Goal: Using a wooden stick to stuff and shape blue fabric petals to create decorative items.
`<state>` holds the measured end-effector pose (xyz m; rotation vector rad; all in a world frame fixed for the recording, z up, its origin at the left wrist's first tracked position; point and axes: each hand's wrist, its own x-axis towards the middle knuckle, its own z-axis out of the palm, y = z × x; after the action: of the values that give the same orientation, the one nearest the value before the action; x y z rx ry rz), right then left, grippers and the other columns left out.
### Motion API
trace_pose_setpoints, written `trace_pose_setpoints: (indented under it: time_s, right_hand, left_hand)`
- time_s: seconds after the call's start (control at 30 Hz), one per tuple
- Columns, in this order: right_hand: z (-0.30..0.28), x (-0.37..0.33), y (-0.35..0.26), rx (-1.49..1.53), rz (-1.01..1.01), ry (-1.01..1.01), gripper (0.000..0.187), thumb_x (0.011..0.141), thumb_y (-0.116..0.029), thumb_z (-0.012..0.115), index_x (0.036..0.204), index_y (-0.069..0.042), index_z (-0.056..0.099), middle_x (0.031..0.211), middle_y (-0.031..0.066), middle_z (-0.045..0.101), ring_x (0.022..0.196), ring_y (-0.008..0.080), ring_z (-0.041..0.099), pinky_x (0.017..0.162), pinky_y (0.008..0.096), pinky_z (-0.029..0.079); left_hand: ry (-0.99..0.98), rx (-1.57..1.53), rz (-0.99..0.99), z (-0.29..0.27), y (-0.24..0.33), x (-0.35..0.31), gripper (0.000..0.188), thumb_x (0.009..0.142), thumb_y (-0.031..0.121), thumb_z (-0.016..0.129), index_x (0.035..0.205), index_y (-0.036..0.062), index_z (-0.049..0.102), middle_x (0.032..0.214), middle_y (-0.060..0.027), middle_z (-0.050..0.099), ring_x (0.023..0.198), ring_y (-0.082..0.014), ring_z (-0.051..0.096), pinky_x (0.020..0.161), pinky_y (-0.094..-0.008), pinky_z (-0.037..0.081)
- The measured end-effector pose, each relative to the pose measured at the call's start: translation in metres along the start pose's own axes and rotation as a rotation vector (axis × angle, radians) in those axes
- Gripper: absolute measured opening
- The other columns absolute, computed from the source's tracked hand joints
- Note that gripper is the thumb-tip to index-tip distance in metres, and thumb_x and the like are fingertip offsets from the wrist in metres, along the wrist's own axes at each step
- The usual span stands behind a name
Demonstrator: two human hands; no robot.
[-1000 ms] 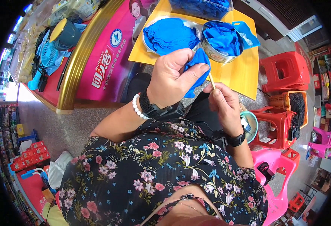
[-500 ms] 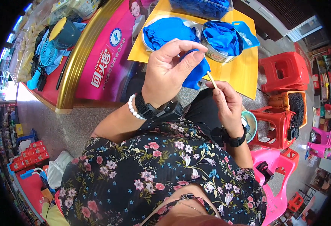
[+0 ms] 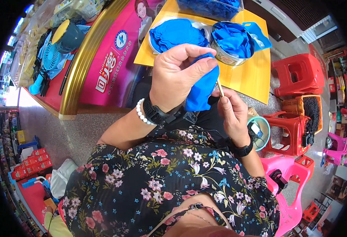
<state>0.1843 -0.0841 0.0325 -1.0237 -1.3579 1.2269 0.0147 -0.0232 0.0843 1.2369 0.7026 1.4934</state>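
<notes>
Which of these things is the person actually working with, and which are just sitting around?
In use:
left hand pinching a blue piece
right hand holding a thin stick
metal bowl and pile of more blue pieces on the yellow board

Lying about:
blue fan
red stools
pink chair

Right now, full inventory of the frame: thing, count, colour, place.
Blue fabric piece: 1, blue, pinched in left hand.
Thin wooden stick: 1, tan, in right hand, tip at the fabric.
Round metal bowls of blue pieces: 2, silver, on yellow tabletop.
Plastic stools: several, red and pink, right side.
Handheld fan: 1, blue, on red counter, left.
Left hand: 1, beaded bracelet and black watch.
Right hand: 1, black wristband.
</notes>
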Motion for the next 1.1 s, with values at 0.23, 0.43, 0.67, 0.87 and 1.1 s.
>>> trace_pose_setpoints:
  time_s: [0.23,0.43,0.67,0.87,1.1]
  right_hand:
    - [-0.002,0.005,0.001,0.004,-0.008,-0.029,0.021,0.095,-0.015,0.05,0.103,0.0,0.062,0.075,-0.0023,0.054,0.061,0.0039,0.041,0.054,0.0191,0.033]
    - [0.003,0.007,0.0,0.132,0.037,-0.099,0.021,0.095,-0.015,0.05,0.104,0.0,0.062,0.078,-0.0022,0.055,0.062,0.0037,0.041,0.055,0.0185,0.034]
    - [-0.004,0.014,-0.002,0.026,-0.021,0.004,0.02,0.094,-0.012,0.051,0.105,0.0,0.062,0.08,-0.0002,0.058,0.064,0.0042,0.045,0.057,0.0185,0.036]
    - [-0.006,0.014,-0.002,-0.287,-0.155,0.099,0.017,0.091,-0.006,0.053,0.102,0.002,0.063,0.082,0.0068,0.065,0.066,0.0085,0.053,0.061,0.0215,0.042]
    - [-0.003,0.015,-0.002,-0.326,-0.173,0.112,0.016,0.09,-0.005,0.053,0.101,0.002,0.064,0.083,0.0082,0.065,0.067,0.0099,0.055,0.061,0.0223,0.043]
  left_hand:
    - [-0.167,-0.046,-0.227,-0.003,0.008,0.002,0.012,0.082,-0.001,0.064,0.094,0.0015,0.065,0.087,-0.0024,0.065,0.076,-0.0047,0.058,0.068,-0.0175,0.047]
    - [-0.241,0.012,-0.144,-0.002,0.001,-0.003,0.009,0.083,-0.002,0.062,0.091,0.0021,0.065,0.085,-0.0028,0.065,0.076,-0.0057,0.059,0.068,-0.0195,0.048]
    - [-0.093,0.031,-0.174,-0.009,-0.001,0.0,0.015,0.085,0.009,0.065,0.096,-0.0006,0.065,0.083,0.0006,0.064,0.07,-0.0024,0.055,0.061,-0.0168,0.044]
    - [-0.276,0.483,-0.094,-0.037,0.004,0.011,0.025,0.093,0.015,0.054,0.113,0.0015,0.062,0.073,0.0025,0.058,0.046,0.0006,0.04,0.04,-0.0143,0.031]
    - [-0.173,-0.198,-0.483,-0.021,0.011,0.004,0.027,0.096,0.016,0.048,0.115,0.001,0.059,0.089,-0.0058,0.065,0.069,-0.0089,0.063,0.057,-0.0197,0.052]
